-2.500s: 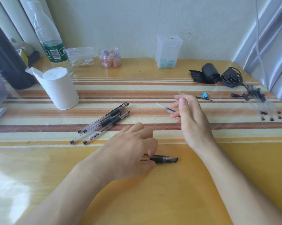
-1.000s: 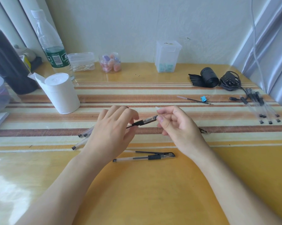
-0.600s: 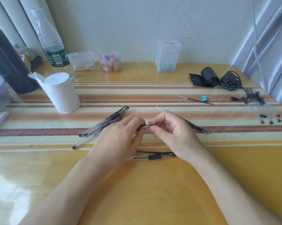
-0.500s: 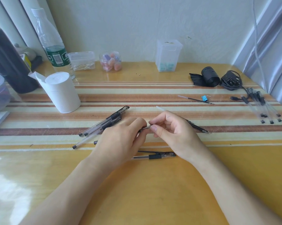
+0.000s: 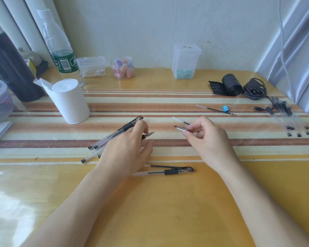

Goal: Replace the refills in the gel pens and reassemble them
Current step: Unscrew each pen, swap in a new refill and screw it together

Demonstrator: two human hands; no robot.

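Yellow tabletop (image 5: 168, 220) carries a striped mat (image 5: 168, 106) across its far half. Near the centre the left hand (image 5: 127, 152) curls round a gel pen (image 5: 147, 136), whose bare writing point pokes out toward 2 o'clock. At 3 o'clock from it the right hand (image 5: 209, 139) pinches a small silver tip cone (image 5: 180, 128) between thumb and forefinger, the other fingers loosely bent. A loose refill (image 5: 178, 120) lies at the cone's 12 o'clock. At 6 o'clock of both hands a capped pen (image 5: 168, 172) lies beside a second refill (image 5: 161, 166). Spare pens (image 5: 118, 132) lie at the left hand's 10 o'clock.
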